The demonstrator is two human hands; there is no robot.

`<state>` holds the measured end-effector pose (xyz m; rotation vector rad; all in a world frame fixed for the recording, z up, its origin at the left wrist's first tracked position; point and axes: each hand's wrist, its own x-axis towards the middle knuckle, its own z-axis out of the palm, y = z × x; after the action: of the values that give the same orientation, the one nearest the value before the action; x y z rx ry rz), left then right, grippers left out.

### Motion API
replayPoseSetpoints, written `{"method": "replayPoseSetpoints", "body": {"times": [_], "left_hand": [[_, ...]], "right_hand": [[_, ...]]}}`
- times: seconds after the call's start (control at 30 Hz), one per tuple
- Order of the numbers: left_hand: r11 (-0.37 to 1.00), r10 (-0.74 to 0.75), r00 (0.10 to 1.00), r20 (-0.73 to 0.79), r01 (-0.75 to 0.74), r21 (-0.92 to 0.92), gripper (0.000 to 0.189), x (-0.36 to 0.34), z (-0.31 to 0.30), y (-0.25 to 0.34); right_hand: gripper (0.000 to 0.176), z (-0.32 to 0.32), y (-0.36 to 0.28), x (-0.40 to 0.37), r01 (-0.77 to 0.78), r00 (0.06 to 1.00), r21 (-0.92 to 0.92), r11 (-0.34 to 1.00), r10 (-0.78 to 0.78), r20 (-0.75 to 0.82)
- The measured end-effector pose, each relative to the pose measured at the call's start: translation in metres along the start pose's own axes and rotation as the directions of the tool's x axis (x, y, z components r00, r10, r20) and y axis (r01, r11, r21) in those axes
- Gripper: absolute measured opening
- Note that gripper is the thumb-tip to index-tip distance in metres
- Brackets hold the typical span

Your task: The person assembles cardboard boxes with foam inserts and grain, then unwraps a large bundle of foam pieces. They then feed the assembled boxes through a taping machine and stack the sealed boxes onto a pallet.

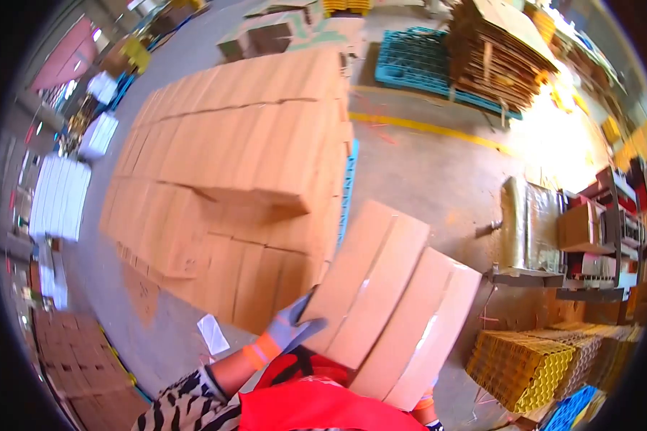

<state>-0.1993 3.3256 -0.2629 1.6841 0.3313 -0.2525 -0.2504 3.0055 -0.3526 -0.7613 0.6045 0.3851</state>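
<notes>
Two taped cardboard boxes, a left one (363, 276) and a right one (420, 327), are held side by side and tilted in front of my body. My left hand (298, 327), in a grey glove with an orange cuff, grips the near left side of the pair, its thumb against the cardboard. Most of my right hand (428, 397) is hidden behind the right box; only a bit of glove and orange cuff shows at the lower right edge. Just beyond the boxes rises a large stack of cardboard boxes (216, 151), with a lower step at its near side.
A blue pallet (349, 183) shows under the stack's right edge. Flattened cardboard (492, 61) lies on another blue pallet (410, 61) at the back. Yellow honeycomb-like bundles (521, 370) stand at the lower right, below a shelf cart (589, 237). A white sheet (213, 335) lies on the floor.
</notes>
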Motion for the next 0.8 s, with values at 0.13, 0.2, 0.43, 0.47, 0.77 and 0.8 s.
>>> {"method": "replayPoseSetpoints", "body": {"times": [0.13,0.2,0.43,0.47,0.77,0.8], "left_hand": [[0.997,-0.081,0.959,-0.271,0.079,-0.016,0.058,-0.101,-0.123,-0.049],[0.992,-0.043,0.921,-0.387,0.085,0.092,0.047,-0.119,-0.177,-0.075],[0.984,-0.088,0.849,-0.520,-0.006,-0.177,0.041,-0.089,-0.316,-0.131],[0.981,-0.112,0.829,-0.549,0.003,-0.195,0.040,-0.084,-0.323,-0.139],[0.990,-0.057,0.204,-0.977,-0.118,-0.082,0.050,-0.086,-0.247,-0.195],[0.987,0.135,0.349,-0.927,0.035,0.157,0.046,-0.094,-0.227,-0.212]], "right_hand": [[0.052,0.075,0.112,0.019,-0.166,0.974,0.056,0.985,0.155,0.163],[0.051,0.115,0.169,0.037,-0.233,0.951,0.114,0.966,0.202,0.234],[0.047,0.226,0.300,0.104,-0.056,0.920,-0.052,0.997,0.071,0.387],[0.047,0.239,0.304,0.107,0.056,0.910,-0.134,0.989,0.004,0.414],[0.042,0.225,0.338,0.134,0.243,0.910,-0.246,0.938,-0.133,0.393],[0.041,0.224,0.338,0.138,0.134,0.917,-0.174,0.976,-0.055,0.394]]}}
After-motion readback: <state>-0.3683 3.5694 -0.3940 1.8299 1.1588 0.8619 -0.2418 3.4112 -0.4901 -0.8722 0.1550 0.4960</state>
